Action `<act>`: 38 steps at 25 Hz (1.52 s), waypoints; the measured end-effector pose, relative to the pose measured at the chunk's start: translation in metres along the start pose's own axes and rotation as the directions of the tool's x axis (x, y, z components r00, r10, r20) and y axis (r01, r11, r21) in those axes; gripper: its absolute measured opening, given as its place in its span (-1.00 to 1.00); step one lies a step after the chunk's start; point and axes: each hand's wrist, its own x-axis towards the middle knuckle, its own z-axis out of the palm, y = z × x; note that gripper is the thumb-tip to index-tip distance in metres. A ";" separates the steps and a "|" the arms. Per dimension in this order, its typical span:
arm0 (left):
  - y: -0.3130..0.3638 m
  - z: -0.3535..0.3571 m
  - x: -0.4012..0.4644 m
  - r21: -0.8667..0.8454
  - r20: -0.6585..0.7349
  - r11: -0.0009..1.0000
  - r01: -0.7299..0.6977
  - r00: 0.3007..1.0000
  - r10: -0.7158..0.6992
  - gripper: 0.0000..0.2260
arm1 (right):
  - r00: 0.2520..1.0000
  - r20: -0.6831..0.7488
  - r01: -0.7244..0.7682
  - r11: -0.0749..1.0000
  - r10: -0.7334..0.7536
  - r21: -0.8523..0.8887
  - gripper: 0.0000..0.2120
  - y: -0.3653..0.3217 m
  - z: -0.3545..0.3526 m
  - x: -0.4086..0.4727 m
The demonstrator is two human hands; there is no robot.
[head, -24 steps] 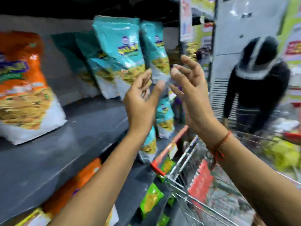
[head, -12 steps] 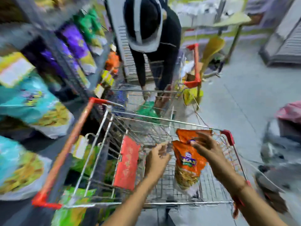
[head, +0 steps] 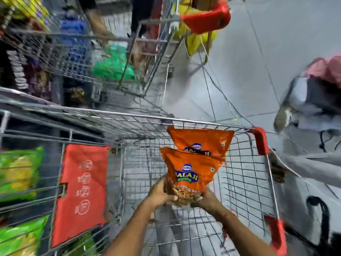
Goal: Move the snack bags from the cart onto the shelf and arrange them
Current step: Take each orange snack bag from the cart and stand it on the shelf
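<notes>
Gripping the front orange snack bag [head: 191, 170] by its bottom corners, left hand [head: 160, 195] and right hand [head: 206, 200] are closed on it from either side, inside the cart [head: 258, 182]. A second ago both hands were up at the shelf, spread and empty; now they're down in the basket, so a fresh pick is likely underway. Second orange bag [head: 201, 140] leans behind it against the cart's far wall. Bags: glossy crinkled plastic, puffy pillow shape. Cart: thin wire grid, red plastic corner guards.
</notes>
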 end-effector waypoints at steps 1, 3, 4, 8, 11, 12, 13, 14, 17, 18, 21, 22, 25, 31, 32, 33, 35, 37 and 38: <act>-0.004 -0.001 0.011 -0.005 0.038 0.999 0.031 0.999 -0.031 -0.12 | 1.000 0.010 -0.008 1.000 0.007 0.026 -0.37 0.003 0.002 0.007; -0.010 -0.002 0.025 0.006 0.069 0.998 0.066 0.995 -0.066 -0.13 | 0.999 0.027 -0.019 0.999 0.018 0.050 -0.40 0.013 0.003 0.017; -0.012 -0.001 0.026 0.006 0.063 0.998 0.065 0.996 -0.066 -0.16 | 0.999 0.026 -0.022 0.998 0.020 0.064 -0.39 0.016 0.003 0.018; -0.015 0.000 0.008 -0.031 0.001 0.999 -0.010 1.000 0.010 -0.29 | 1.000 0.013 -0.028 0.997 0.027 0.070 -0.39 0.016 0.002 0.010; -0.010 -0.014 -0.025 -0.021 -0.059 0.991 -0.129 0.990 0.128 -0.36 | 0.999 0.027 0.035 0.999 -0.036 0.041 -0.44 -0.004 0.011 -0.005; -0.007 -0.022 -0.042 -0.017 -0.086 0.984 -0.176 0.981 0.174 -0.37 | 0.996 0.032 0.076 0.996 -0.077 0.040 -0.44 -0.015 0.018 -0.012; -0.001 -0.030 -0.055 -0.018 -0.113 0.975 -0.220 0.970 0.217 -0.39 | 0.991 0.028 0.126 0.991 -0.128 0.047 -0.47 -0.025 0.023 -0.016; 0.005 -0.041 -0.076 -0.022 -0.155 0.963 -0.269 0.952 0.262 -0.43 | 0.982 0.019 0.186 0.982 -0.187 0.045 -0.50 -0.039 0.033 -0.027; 0.023 -0.077 -0.160 -0.001 -0.301 0.891 -0.453 0.850 0.432 -0.59 | 0.904 0.011 0.426 0.901 -0.428 0.075 -0.57 -0.079 0.073 -0.071; 0.030 -0.089 -0.193 0.018 -0.368 0.854 -0.519 0.791 0.489 -0.60 | 0.856 0.028 0.513 0.854 -0.517 0.084 -0.58 -0.095 0.088 -0.090; 0.034 -0.119 -0.325 0.124 -0.583 0.699 -0.705 0.518 0.626 -0.56 | 0.660 0.141 0.721 0.675 -0.738 0.154 -0.58 -0.153 0.150 -0.168; 0.038 -0.123 -0.365 0.165 -0.623 0.640 -0.750 0.424 0.657 -0.54 | 0.588 0.147 0.770 0.606 -0.795 0.198 -0.58 -0.175 0.164 -0.194; 0.020 -0.124 -0.504 0.369 -0.753 0.523 -0.768 0.084 0.653 -0.57 | 0.332 0.224 0.842 0.395 -0.916 0.366 -0.56 -0.237 0.221 -0.296; -0.061 -0.100 -0.726 0.616 -0.787 0.467 -0.634 -0.471 0.399 -0.60 | -0.187 0.421 0.809 0.104 -0.888 0.579 -0.51 -0.284 0.353 -0.488; -0.078 -0.092 -0.755 0.642 -0.765 0.481 -0.597 -0.538 0.353 -0.63 | -0.260 0.468 0.788 0.095 -0.845 0.608 -0.53 -0.284 0.378 -0.513; -0.098 -0.081 -0.783 0.657 -0.742 0.507 -0.558 -0.597 0.305 -0.66 | -0.326 0.513 0.772 0.089 -0.794 0.629 -0.54 -0.280 0.404 -0.539; -0.139 -0.064 -0.823 0.652 -0.709 0.570 -0.501 -0.668 0.224 -0.67 | -0.422 0.577 0.743 0.097 -0.699 0.662 -0.51 -0.266 0.452 -0.577; -0.178 -0.049 -0.846 0.611 -0.688 0.638 -0.469 -0.713 0.134 -0.62 | -0.464 0.636 0.735 0.134 -0.617 0.665 -0.49 -0.247 0.492 -0.598; -0.196 -0.043 -0.853 0.579 -0.683 0.666 -0.471 -0.726 0.080 -0.60 | -0.472 0.667 0.735 0.161 -0.577 0.659 -0.49 -0.237 0.509 -0.605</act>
